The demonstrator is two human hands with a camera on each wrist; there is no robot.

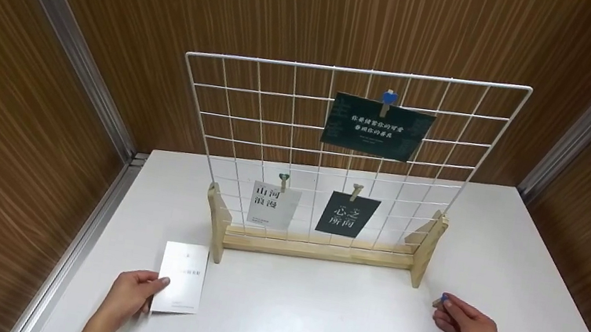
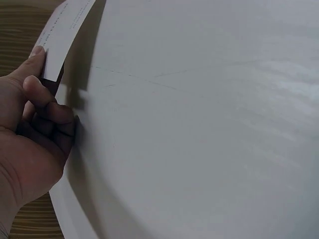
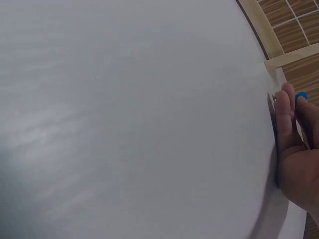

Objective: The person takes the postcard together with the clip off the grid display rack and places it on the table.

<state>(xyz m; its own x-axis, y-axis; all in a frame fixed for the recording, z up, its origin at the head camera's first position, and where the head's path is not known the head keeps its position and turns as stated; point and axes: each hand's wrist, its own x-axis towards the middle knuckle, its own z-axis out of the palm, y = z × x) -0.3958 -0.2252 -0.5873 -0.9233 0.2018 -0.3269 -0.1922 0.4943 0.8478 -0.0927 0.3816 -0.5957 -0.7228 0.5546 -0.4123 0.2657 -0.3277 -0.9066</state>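
My left hand [image 1: 128, 294] pinches a white card [image 1: 181, 278] by its left edge, thumb on the printed face. In the left wrist view the same card [image 2: 65, 31] stands out above the curled fingers. Over on the right, my right hand [image 1: 470, 331] pinches a small wooden clothespin [image 1: 438, 301] with a blue ornament, just above the white table. The right wrist view shows only the blue ornament [image 3: 301, 96] between thumb and fingers. Between the hands stands a white wire grid [image 1: 307, 127], apart from both.
A wooden stand [image 1: 318, 250] holds the grid upright. Clothespins hold a dark green card [image 1: 376, 137] high on it, and a white card [image 1: 272, 209] and a small dark card [image 1: 348, 215] lower down. Wood-grain panels [image 1: 273, 4] surround the white table [image 1: 273, 315].
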